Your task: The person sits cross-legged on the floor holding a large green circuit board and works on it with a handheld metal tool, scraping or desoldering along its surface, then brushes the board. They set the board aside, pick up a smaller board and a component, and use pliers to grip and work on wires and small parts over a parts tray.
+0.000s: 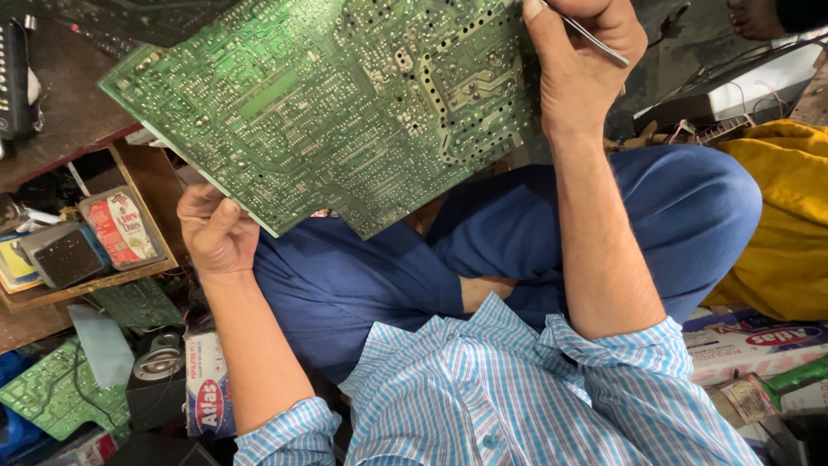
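So the big green circuit board (336, 103) is held up over the lap, solder side facing the camera, tilted with its far edge running out of the top of the view. The left hand (216, 233) clamps the board's lower left edge, fingers curled under and thumb on top. The right hand (582, 65) grips the right edge and also pinches a thin metal tool, looks like tweezers (595, 39), between the fingers, so that hand is doing double duty. That's my worry: the tweezers could slip out, or the tip could scrape across the solder joints if the grip shifts. The left hold is only on a corner, so the board could also sag or twist there. Room is tight. A wooden shelf (138, 185) full of small boxes sits just beside the left hand, a smaller green board (52, 393) and a little speaker (159, 371) lie below it, and yellow cloth (789, 233) plus cartons crowd the right. The only free space is above the blue trousers (388, 276).
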